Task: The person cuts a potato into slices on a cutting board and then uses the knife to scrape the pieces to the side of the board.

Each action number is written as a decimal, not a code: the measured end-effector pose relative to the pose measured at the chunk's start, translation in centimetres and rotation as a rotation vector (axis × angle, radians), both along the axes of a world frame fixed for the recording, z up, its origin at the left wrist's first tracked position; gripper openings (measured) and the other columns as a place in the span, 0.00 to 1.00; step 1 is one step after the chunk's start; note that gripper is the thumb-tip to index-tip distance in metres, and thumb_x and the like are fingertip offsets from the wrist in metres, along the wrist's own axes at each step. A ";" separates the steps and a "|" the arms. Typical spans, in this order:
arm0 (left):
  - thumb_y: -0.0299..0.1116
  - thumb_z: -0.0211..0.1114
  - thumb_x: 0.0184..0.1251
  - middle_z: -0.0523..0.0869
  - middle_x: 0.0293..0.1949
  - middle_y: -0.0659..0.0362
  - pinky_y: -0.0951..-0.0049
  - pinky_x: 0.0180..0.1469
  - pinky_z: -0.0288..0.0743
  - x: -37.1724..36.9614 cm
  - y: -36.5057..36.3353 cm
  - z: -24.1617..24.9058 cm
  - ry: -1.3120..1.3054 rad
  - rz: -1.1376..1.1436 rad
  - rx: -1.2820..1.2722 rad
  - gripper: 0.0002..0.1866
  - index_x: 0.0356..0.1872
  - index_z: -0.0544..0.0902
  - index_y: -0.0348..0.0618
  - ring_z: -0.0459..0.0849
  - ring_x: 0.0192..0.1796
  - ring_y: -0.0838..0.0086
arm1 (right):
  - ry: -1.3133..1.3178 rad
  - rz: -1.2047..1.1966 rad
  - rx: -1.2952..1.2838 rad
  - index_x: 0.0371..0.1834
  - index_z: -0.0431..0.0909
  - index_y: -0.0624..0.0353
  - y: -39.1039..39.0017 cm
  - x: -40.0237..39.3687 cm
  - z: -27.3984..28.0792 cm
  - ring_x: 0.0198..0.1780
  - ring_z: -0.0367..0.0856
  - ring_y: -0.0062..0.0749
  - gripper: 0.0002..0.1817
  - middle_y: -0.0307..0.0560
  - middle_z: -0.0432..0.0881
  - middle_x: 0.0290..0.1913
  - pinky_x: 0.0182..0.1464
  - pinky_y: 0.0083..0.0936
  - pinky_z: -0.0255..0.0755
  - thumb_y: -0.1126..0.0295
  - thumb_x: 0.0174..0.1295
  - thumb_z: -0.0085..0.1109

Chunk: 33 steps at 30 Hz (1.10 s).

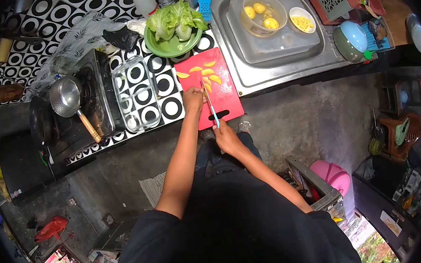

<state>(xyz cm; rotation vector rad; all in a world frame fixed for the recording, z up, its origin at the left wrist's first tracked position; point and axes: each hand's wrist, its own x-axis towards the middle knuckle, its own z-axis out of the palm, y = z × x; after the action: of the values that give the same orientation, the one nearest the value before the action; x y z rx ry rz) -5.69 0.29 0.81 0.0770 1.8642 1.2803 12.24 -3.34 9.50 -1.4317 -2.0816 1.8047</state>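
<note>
Several orange pieces (208, 72) are spread on the red board (225, 96), upper centre, likely for working room; the knife (216, 121) is gripped in the right hand (227, 139), seemingly for control; the left hand's (194, 100) hold cannot be told.

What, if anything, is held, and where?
The right hand holds a narrow metal knife by its light-blue handle. The left hand's hold cannot be told.

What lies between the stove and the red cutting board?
A clear rectangular dish, on the patterned counter, between the stove and the red cutting board; the head view shows it.
</note>
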 end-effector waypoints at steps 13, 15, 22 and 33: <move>0.28 0.68 0.71 0.85 0.29 0.56 0.73 0.28 0.85 0.2 -0.3 1.4 0.148 -0.139 -0.055 0.08 0.41 0.80 0.32 0.83 0.25 0.75 | 0.030 -0.129 0.032 0.45 0.70 0.69 0.8 1.2 -1.4 0.45 0.79 0.70 0.16 0.74 0.78 0.38 0.47 0.51 0.70 0.63 0.77 0.50; 0.29 0.68 0.71 0.85 0.29 0.57 0.73 0.28 0.84 0.4 -1.1 1.3 0.251 -0.154 -0.011 0.10 0.42 0.80 0.32 0.82 0.26 0.76 | 0.004 -0.148 -0.010 0.44 0.71 0.69 1.5 1.8 -1.4 0.42 0.80 0.66 0.16 0.71 0.79 0.37 0.45 0.49 0.70 0.62 0.76 0.51; 0.27 0.72 0.63 0.82 0.39 0.51 0.62 0.42 0.81 1.4 -2.2 2.3 0.940 -0.401 -0.008 0.18 0.52 0.79 0.37 0.85 0.38 0.62 | 0.011 -0.083 -0.014 0.45 0.69 0.69 3.0 3.6 -0.1 0.46 0.79 0.75 0.17 0.76 0.80 0.37 0.47 0.55 0.69 0.60 0.76 0.50; 0.17 0.64 0.56 0.79 0.45 0.48 0.56 0.55 0.75 0.3 -3.1 3.7 1.033 -0.577 -0.057 0.17 0.48 0.84 0.41 0.78 0.51 0.50 | -0.023 0.018 0.052 0.46 0.70 0.67 4.9 7.0 -0.2 0.43 0.80 0.71 0.17 0.73 0.80 0.35 0.45 0.53 0.70 0.60 0.76 0.50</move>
<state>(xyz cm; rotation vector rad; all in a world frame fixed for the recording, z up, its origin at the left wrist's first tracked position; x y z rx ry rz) -5.41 -2.85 4.54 1.3549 2.4147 0.7965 19.21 1.55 9.25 -1.4329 -2.1421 1.7346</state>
